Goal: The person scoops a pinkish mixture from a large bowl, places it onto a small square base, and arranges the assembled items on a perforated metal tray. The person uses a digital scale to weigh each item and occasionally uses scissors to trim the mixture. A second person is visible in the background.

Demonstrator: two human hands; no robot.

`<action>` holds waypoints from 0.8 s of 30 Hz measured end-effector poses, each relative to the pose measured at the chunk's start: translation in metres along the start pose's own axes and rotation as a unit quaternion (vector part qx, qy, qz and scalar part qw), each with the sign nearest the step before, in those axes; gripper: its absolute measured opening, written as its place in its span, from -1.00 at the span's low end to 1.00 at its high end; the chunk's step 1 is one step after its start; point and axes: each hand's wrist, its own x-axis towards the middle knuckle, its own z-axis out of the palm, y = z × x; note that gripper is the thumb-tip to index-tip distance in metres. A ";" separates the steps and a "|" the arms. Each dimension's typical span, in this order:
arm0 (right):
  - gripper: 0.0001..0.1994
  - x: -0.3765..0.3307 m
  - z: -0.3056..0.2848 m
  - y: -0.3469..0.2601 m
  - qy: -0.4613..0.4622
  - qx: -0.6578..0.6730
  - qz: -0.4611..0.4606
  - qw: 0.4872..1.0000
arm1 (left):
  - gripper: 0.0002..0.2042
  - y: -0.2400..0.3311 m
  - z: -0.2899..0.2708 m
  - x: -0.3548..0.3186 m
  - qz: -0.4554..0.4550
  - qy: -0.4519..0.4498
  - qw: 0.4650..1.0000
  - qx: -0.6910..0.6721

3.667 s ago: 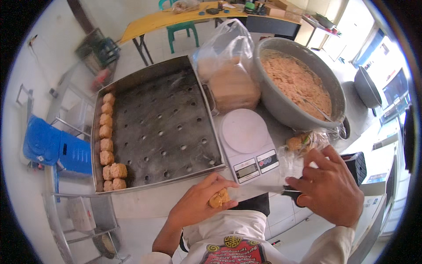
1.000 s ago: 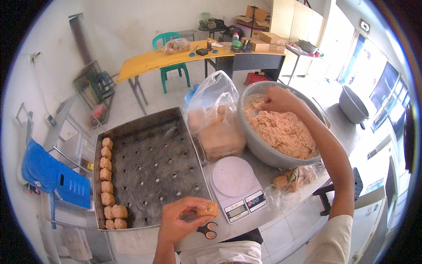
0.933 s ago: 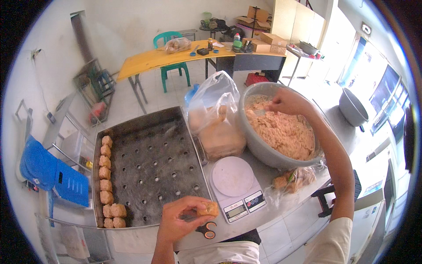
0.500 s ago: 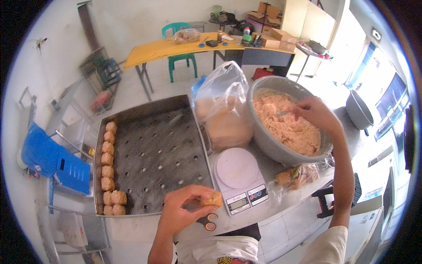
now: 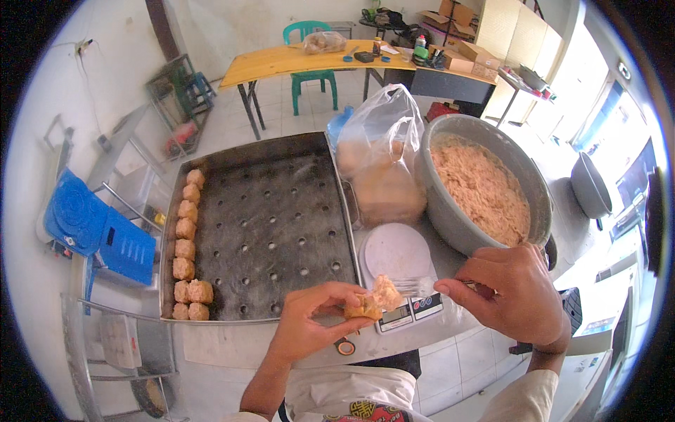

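Fork (image 5: pixel 415 285) now away from tub (image 5: pixel 450 219), fast in right fingers (image 5: pixel 467 298); brown cube (image 5: pixel 360 308) between left fingers (image 5: pixel 340 290), scale (image 5: pixel 397 250) behind.

The bag (image 5: pixel 387 193) stands between tray (image 5: pixel 281 211) and basin (image 5: pixel 444 211).

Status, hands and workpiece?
Left hand grips small golden-brown block. Right hand holds silver metal fork. Pale-pink mince lump between block and fork. White digital scale behind, partly covered.

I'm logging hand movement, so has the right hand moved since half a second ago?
Yes: judged against the grey bowl, the right hand has come from over it back toward the scale.
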 end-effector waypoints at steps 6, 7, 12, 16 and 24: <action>-0.58 0.003 0.005 -0.003 -0.047 -0.031 0.003 0.998 | -0.68 0.012 0.009 -0.002 -0.007 0.035 0.998 0.059; -0.57 0.004 0.007 -0.005 -0.052 -0.042 0.006 0.998 | -0.68 0.012 0.010 -0.003 -0.013 0.042 0.997 0.060; -0.54 0.006 0.017 -0.004 -0.045 -0.071 -0.009 0.996 | -0.69 0.008 0.018 -0.006 0.007 0.075 0.996 0.038; -0.55 0.005 0.019 -0.003 -0.032 -0.099 -0.030 0.994 | -0.72 0.008 0.021 -0.007 -0.008 0.093 0.995 0.027; -0.57 0.016 0.015 -0.018 -0.105 -0.181 -0.061 0.976 | -0.63 0.004 0.028 -0.006 0.014 0.105 0.994 0.040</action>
